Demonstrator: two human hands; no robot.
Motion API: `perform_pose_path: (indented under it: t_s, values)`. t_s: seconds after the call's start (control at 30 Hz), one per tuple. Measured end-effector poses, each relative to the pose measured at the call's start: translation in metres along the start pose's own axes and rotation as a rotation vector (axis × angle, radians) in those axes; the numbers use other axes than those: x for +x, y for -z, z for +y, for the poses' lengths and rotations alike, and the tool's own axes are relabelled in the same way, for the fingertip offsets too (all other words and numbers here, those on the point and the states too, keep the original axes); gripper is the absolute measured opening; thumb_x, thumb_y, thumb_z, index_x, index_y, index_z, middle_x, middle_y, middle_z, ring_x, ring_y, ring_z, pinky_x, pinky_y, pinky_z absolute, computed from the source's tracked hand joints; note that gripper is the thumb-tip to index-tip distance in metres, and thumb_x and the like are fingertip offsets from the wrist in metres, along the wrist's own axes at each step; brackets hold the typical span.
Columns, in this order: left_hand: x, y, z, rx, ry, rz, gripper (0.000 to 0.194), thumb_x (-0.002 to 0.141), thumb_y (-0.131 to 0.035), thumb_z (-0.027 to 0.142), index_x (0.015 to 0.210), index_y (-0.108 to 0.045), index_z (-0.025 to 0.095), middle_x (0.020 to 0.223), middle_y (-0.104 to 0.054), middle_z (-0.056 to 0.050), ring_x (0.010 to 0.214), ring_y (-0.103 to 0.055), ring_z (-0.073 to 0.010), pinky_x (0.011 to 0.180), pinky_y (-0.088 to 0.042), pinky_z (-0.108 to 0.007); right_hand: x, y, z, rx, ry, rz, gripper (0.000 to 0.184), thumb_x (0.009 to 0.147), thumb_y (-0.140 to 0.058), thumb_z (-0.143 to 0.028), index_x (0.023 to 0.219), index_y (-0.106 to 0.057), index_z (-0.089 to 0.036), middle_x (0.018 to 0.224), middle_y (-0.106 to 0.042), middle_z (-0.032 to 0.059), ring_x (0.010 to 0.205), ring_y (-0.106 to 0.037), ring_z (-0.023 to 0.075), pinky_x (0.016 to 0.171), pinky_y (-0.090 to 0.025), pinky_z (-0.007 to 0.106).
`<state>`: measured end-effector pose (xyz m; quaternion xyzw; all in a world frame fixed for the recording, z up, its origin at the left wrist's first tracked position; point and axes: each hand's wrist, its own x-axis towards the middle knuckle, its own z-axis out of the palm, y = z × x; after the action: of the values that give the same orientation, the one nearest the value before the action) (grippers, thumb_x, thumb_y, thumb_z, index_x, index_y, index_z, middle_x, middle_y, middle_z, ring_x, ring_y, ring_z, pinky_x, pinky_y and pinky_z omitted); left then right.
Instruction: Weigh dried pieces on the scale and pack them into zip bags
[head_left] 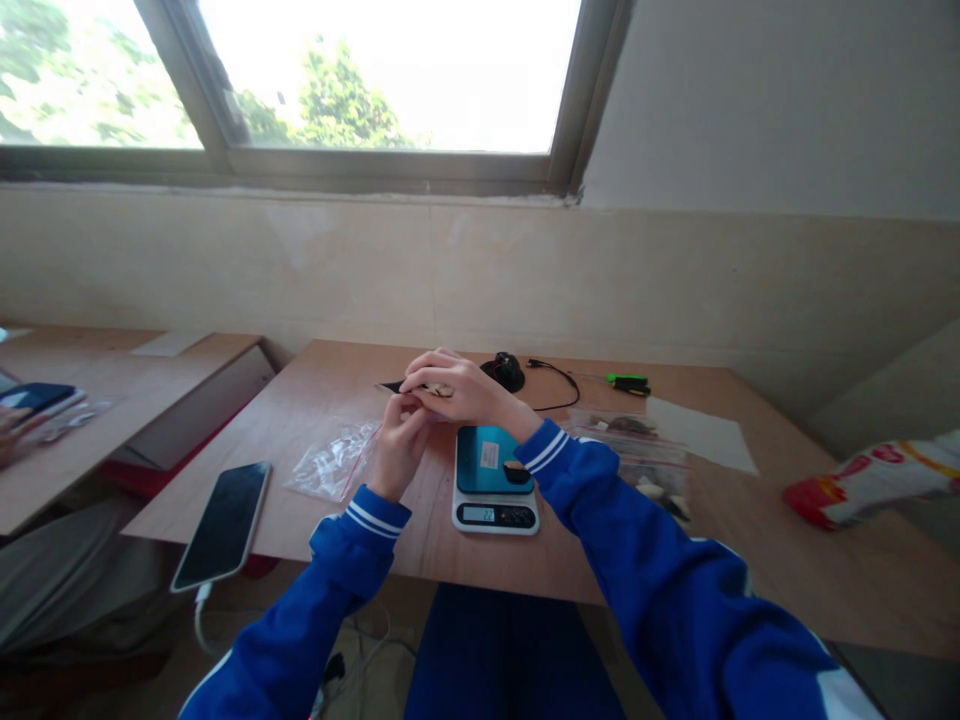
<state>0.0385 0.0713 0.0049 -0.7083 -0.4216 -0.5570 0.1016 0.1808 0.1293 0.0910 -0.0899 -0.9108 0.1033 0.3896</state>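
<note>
Right hand (463,388): fingers curled closed over a small pale chip (442,391). Left hand (401,446): fingers pinched on a thin black pointed sliver (391,387). Both appear light, possibly brittle; best held by the edges.

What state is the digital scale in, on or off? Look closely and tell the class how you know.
On: the digital scale has its display lit, showing digits.

We have a digital scale (495,514) before us, a phone (223,526) to its left, plastic bags (637,450) to its right.
</note>
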Motion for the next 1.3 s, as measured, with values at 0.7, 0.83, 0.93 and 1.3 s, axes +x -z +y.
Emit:
perform_pose_path:
  t_s: [0.7,0.83,0.93,1.3]
  values:
    - [0.023,-0.002,0.005,-0.032,0.105,0.036,0.009,0.088,-0.060,0.023,0.089,-0.068,0.021,0.093,-0.054,-0.003,0.085,-0.056,-0.0134,0.075,-0.053,-0.027,-0.006,0.027,-0.009,0.345,-0.233,-0.006,0.041,0.101,-0.032,-0.037,0.123,-0.063,-0.020,0.120,-0.068,0.0052,0.115,-0.061,0.0167,0.099,-0.046,0.033]
    - [0.022,-0.002,0.006,-0.030,0.131,0.039,0.010,0.088,-0.060,0.024,0.092,-0.069,0.022,0.092,-0.052,-0.002,0.084,-0.055,-0.0129,0.075,-0.052,-0.027,-0.009,0.033,-0.017,0.394,-0.269,0.025,0.042,0.102,-0.031,-0.036,0.132,-0.055,-0.020,0.121,-0.068,0.0056,0.118,-0.060,0.0164,0.103,-0.044,0.035]
    - [0.022,-0.002,0.006,-0.027,0.127,0.038,0.011,0.088,-0.060,0.024,0.091,-0.069,0.021,0.092,-0.051,-0.002,0.084,-0.055,-0.0123,0.075,-0.052,-0.026,-0.011,0.032,-0.018,0.318,-0.219,-0.019,0.040,0.101,-0.033,-0.030,0.138,-0.047,-0.023,0.138,-0.056,0.0055,0.128,-0.052,0.0155,0.108,-0.041,0.037]
    - [0.025,-0.003,0.008,-0.033,0.118,0.073,0.007,0.086,-0.063,0.024,0.089,-0.067,0.020,0.091,-0.051,-0.002,0.084,-0.056,-0.0126,0.078,-0.051,-0.028,-0.016,0.021,-0.002,0.078,-0.239,0.069,0.047,0.088,-0.046,-0.005,0.133,-0.049,-0.018,0.115,-0.064,0.0073,0.107,-0.061,0.0165,0.097,-0.051,0.036]
